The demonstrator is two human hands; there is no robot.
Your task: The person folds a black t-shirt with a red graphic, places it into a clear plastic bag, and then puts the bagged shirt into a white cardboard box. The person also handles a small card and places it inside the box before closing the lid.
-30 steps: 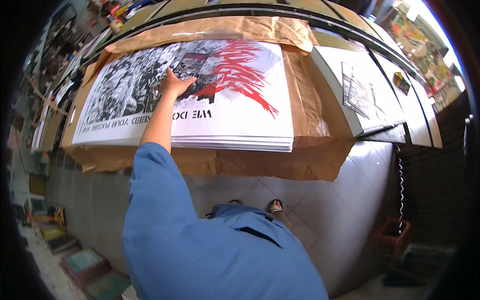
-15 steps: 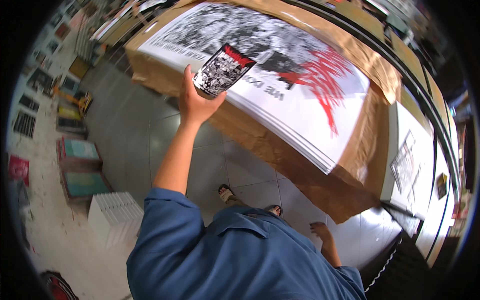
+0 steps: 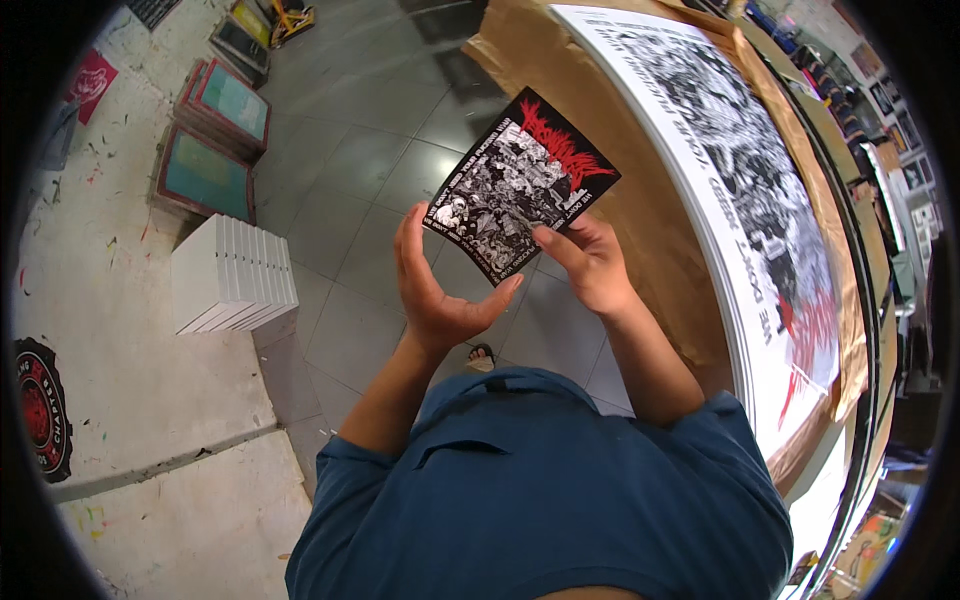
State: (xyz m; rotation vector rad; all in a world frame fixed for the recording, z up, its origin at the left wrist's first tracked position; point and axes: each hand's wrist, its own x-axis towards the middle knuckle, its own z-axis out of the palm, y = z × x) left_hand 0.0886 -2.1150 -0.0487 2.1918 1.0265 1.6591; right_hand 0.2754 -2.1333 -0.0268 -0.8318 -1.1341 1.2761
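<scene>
A small black printed card (image 3: 510, 190) with a red scrawled logo and dense black-and-white artwork is held tilted in front of my body. My left hand (image 3: 440, 300) grips it around the lower left, fingers at the left corner and thumb by the bottom corner. On the lower right edge, my right hand (image 3: 598, 265) pinches the card with the thumb on its printed face; the other fingers are partly hidden behind. To the right, a stack of large posters (image 3: 745, 190) with similar artwork lies on brown wrapping paper (image 3: 640, 140).
At the left is a paint-spotted pale table (image 3: 150, 400) with a dark red-and-black patch (image 3: 42, 410) on it. Beyond its edge are white box-like blocks (image 3: 230, 270) and framed green screens (image 3: 205, 175). Grey floor tiles (image 3: 370, 160) run between table and posters.
My right hand has come up from my side and now holds the card too. The card has moved from over the posters to in front of me, and my view has turned left.
</scene>
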